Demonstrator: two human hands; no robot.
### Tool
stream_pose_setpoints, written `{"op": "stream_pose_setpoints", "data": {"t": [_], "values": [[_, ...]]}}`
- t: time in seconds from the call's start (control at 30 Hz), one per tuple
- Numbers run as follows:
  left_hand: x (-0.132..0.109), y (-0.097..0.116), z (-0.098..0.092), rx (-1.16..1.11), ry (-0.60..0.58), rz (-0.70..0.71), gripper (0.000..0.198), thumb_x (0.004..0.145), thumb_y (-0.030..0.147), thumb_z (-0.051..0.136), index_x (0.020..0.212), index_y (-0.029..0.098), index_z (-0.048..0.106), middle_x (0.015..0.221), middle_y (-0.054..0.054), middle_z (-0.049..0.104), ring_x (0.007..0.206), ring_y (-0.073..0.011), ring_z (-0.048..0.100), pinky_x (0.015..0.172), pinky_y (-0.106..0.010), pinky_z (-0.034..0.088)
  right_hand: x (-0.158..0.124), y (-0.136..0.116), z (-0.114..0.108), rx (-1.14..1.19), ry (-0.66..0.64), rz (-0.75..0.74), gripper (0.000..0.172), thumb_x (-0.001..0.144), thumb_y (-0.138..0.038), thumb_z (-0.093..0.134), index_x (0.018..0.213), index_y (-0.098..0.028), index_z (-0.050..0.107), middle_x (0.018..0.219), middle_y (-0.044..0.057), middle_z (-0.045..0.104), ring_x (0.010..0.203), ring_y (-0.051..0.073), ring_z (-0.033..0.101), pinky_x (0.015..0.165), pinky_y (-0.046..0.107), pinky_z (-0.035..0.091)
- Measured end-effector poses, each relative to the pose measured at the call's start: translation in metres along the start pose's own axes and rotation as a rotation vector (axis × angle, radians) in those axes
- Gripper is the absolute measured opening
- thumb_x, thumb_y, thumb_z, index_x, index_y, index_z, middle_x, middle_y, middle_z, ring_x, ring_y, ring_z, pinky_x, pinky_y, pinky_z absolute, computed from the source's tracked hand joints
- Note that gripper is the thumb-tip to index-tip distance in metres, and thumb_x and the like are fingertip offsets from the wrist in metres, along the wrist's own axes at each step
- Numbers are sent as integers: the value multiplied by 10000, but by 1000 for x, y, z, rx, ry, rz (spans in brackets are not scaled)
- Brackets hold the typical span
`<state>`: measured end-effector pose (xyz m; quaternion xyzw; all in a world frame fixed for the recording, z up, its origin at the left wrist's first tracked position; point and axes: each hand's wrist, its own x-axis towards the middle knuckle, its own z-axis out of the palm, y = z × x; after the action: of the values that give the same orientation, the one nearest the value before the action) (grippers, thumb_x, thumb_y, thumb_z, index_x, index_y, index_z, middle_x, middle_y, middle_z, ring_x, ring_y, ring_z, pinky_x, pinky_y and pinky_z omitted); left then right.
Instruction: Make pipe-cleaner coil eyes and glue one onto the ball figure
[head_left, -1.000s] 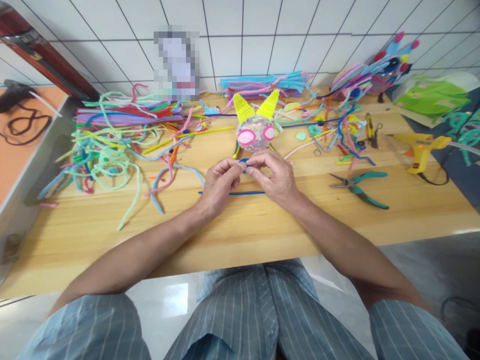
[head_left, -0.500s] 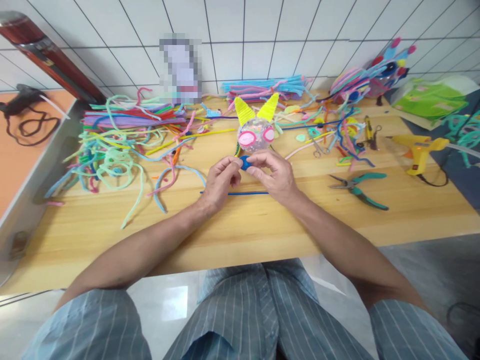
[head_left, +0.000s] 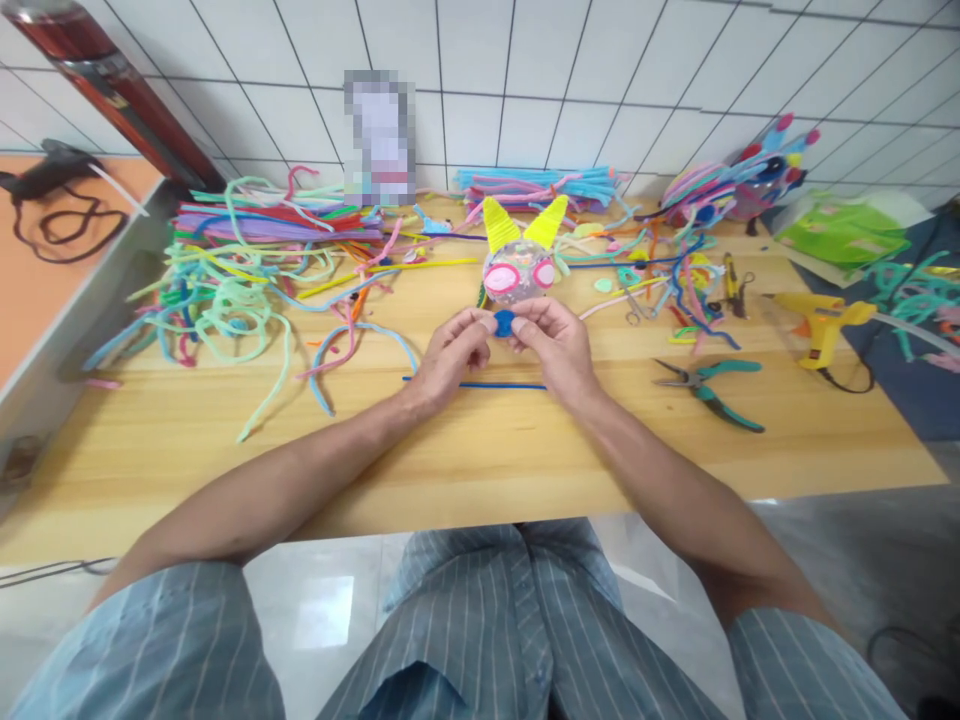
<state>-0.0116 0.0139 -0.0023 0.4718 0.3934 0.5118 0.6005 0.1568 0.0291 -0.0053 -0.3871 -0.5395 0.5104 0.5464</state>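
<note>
Between my two hands is a small blue disc (head_left: pixel 504 323), seemingly a coiled pipe cleaner. My left hand (head_left: pixel 455 355) pinches its left edge with the fingertips. On the other side my right hand (head_left: pixel 556 345) grips the disc between thumb and fingers. Just beyond the disc stands a clear ball figure (head_left: pixel 519 270) with yellow pointed ears (head_left: pixel 523 225) and pink-rimmed eyes; my hands hide its lower part. A straight blue pipe cleaner (head_left: pixel 502 385) lies on the table below my hands, partly covered by them.
Pipe cleaners (head_left: pixel 240 300) are heaped at the left, and a light blue bundle (head_left: pixel 540 185) lies at the back. Pliers (head_left: pixel 709 390) with teal handles and a yellow glue gun (head_left: pixel 821 325) lie at the right. A finished-looking colourful figure (head_left: pixel 765 175) stands at the back right.
The camera view has shifted slightly. The blue disc is turned so that more of its round face shows. Both hands still hold it.
</note>
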Motion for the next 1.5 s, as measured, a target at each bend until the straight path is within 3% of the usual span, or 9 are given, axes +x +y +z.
{"op": "stream_pose_setpoints", "data": {"t": [0.17,0.53,0.73,0.93,1.03,1.13,1.27,1.4,1.5], "values": [[2,0,1,-14,-38,14,374,742,453,886,907,183,688,631,52,583,522,-76,458,515,-211,375,0,2,2,104,37,38,297,793,-409,858,956,-241,675,751,-44,700,627,105,629,593,235,543],[8,3,-3,-96,-135,-11,432,747,528,901,826,163,684,627,34,619,508,-64,456,500,-205,350,-4,0,1,23,0,-30,344,792,-485,872,943,-240,683,785,-34,718,638,106,636,639,254,556],[11,-3,-9,-73,-110,-52,380,753,475,903,823,166,694,626,35,625,500,-65,451,480,-208,328,-5,-2,-1,-70,-33,-28,317,811,-470,850,938,-240,672,759,-33,702,670,126,655,672,275,568],[9,-2,-4,-106,-61,-74,398,755,505,870,918,181,706,770,17,694,503,-62,486,484,-215,364,-5,-5,3,-3,70,10,368,806,-456,844,1039,-243,655,860,-21,733,689,115,650,668,261,563],[8,1,-2,-62,-45,-78,409,688,482,906,863,182,690,654,42,622,491,-70,463,478,-216,343,-5,-5,3,0,43,35,370,807,-445,831,1062,-244,653,870,-19,738,696,117,651,669,262,562],[8,3,-2,-49,-29,-78,363,716,486,862,792,185,674,572,48,568,478,-77,445,484,-221,332,-3,-12,0,-96,13,56,326,823,-402,801,1073,-240,668,927,3,754,779,143,684,689,276,564],[8,5,-4,-31,-21,-74,292,748,441,797,744,188,651,524,51,526,474,-83,431,491,-222,309,0,-33,-8,-383,-5,-75,257,841,-275,737,1093,-237,710,1108,40,761,934,172,704,780,308,566],[7,6,-5,-14,-42,-59,314,750,448,784,721,197,597,541,49,525,490,-90,429,505,-230,322,2,-46,-12,-681,-173,-229,201,855,-210,703,1045,-246,757,1036,45,741,890,188,680,754,326,556],[6,6,-4,21,-73,-25,325,770,467,779,748,192,607,580,45,541,527,-95,451,534,-234,354,1,-43,-14,-759,-207,-304,172,846,-198,719,1004,-250,761,953,39,727,856,196,671,730,332,550]]}}
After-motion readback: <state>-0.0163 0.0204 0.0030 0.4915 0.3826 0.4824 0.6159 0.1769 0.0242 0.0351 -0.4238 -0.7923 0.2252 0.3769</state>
